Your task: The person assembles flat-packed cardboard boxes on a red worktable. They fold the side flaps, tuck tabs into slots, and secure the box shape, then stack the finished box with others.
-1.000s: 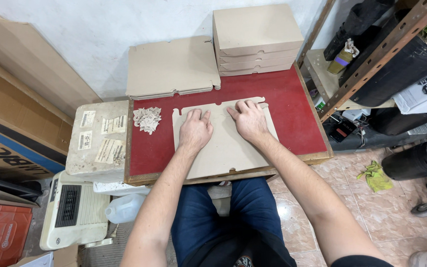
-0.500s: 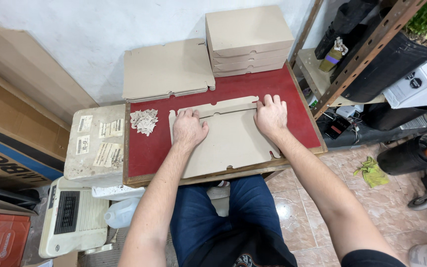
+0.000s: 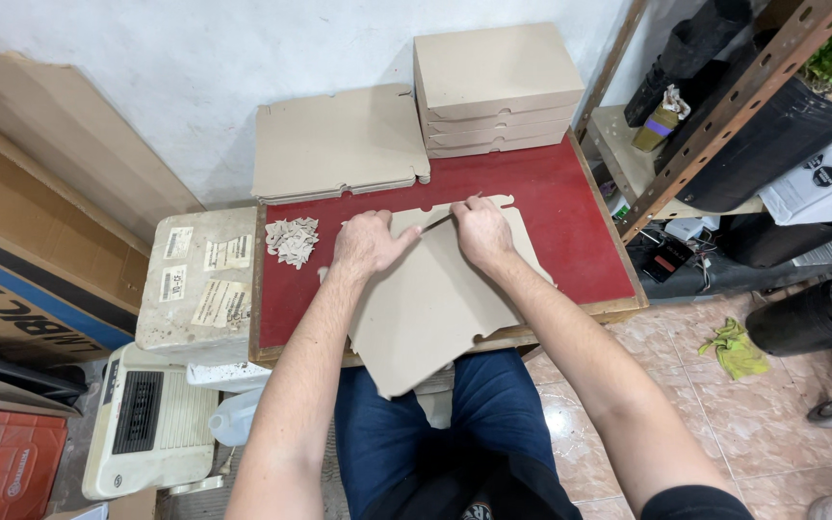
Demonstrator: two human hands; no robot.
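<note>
Flanking the cardboard blank point(image 3: 435, 299): scrap pile point(image 3: 292, 239), stacked boxes point(image 3: 493, 89), red table point(image 3: 570, 212).

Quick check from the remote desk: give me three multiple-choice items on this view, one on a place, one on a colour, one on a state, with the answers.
1. Where is the pile of scraps?
A. on the floor
B. left of the left hand
C. on the folded boxes

2. What colour is the tabletop?
A. red
B. green
C. white

3. How does the cardboard sheet lie?
A. rolled up
B. fully on the table
C. overhanging the near edge

Answers:
1 B, the scraps sit by the table's left edge.
2 A, red shows around the sheet.
3 C, its corner hangs over the lap while both hands, right hand included, press its far end.
</note>
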